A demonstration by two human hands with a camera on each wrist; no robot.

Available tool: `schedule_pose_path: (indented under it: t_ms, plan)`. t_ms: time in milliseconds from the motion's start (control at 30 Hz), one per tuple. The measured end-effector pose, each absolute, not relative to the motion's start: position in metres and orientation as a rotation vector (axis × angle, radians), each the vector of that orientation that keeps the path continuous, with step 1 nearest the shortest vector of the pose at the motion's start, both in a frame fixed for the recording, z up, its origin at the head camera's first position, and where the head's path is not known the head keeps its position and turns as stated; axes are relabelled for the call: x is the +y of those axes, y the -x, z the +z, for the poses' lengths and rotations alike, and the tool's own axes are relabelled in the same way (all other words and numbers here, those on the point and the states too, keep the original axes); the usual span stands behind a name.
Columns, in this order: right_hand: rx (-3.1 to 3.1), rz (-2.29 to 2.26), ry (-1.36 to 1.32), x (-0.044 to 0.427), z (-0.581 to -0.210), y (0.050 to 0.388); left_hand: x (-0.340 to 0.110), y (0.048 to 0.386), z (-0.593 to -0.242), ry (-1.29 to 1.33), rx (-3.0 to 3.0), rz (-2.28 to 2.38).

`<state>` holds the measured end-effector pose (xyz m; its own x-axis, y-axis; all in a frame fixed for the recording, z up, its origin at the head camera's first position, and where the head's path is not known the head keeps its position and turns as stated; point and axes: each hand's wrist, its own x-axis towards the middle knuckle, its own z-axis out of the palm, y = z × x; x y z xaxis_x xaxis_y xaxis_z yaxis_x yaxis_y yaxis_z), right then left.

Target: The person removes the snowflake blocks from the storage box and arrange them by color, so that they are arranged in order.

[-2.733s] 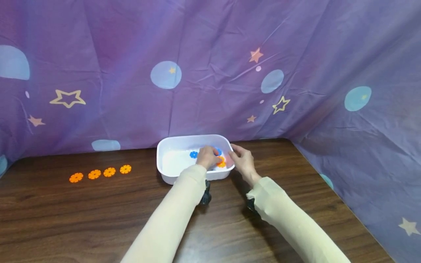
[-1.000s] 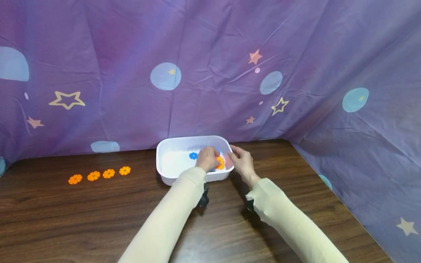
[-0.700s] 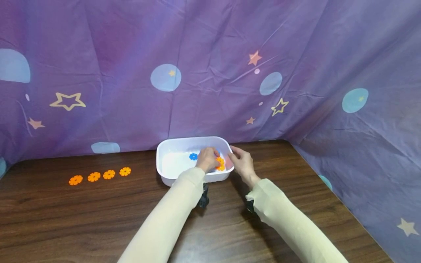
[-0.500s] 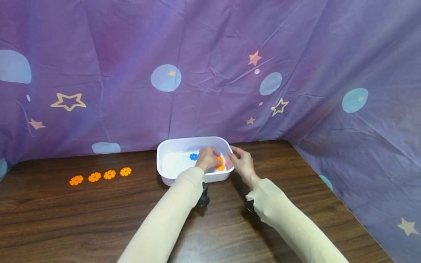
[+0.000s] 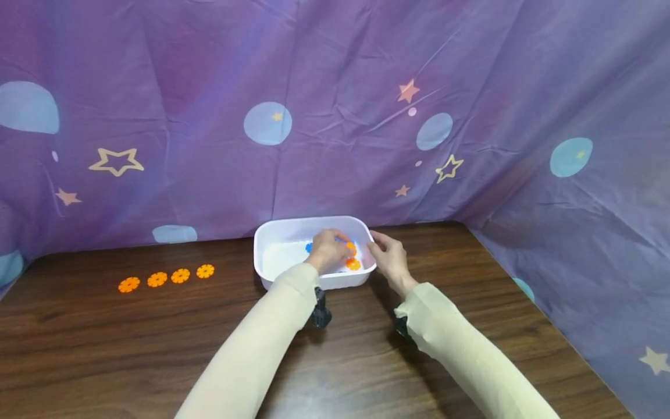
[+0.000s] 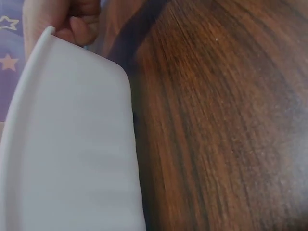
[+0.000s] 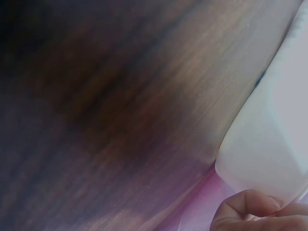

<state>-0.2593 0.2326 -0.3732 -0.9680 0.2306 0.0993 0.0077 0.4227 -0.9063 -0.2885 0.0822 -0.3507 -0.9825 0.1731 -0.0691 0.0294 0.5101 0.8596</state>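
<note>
A white tub (image 5: 293, 281) stands near the back of the table, with orange pieces (image 5: 353, 264) and a blue piece (image 5: 309, 248) inside. My left hand (image 5: 328, 250) reaches over the front rim into the tub, fingers bent beside the orange pieces at its right end; whether they pinch one cannot be made out. With thumb and fingers my right hand (image 5: 389, 256) grips the tub's right rim. The right wrist view shows this hand (image 7: 255, 214) at the tub's corner (image 7: 264, 159). In the left wrist view the tub's outer wall (image 6: 82, 139) hides the left fingers.
Several orange flower-shaped discs (image 5: 180, 276) lie in a row on the brown wooden table (image 5: 131, 349), left of the tub. A purple curtain (image 5: 209, 116) with stars and planets hangs behind the table and along its right side. Each wrist carries a dark device, partly under the sleeve.
My left hand has shifted slightly within the tub, and the orange pieces beside its fingers lie a little farther apart. The right hand keeps its grip on the rim. The head view has turned slightly.
</note>
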Motion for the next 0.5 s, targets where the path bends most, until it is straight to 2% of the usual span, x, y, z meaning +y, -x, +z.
schedule_pose_path:
  t_ms: [500]
  plan:
    - [-2.471, 1.540, 0.201, 0.232, -0.373, 0.259, 0.071, 0.277, -0.332, -0.108, 2.274, 1.823]
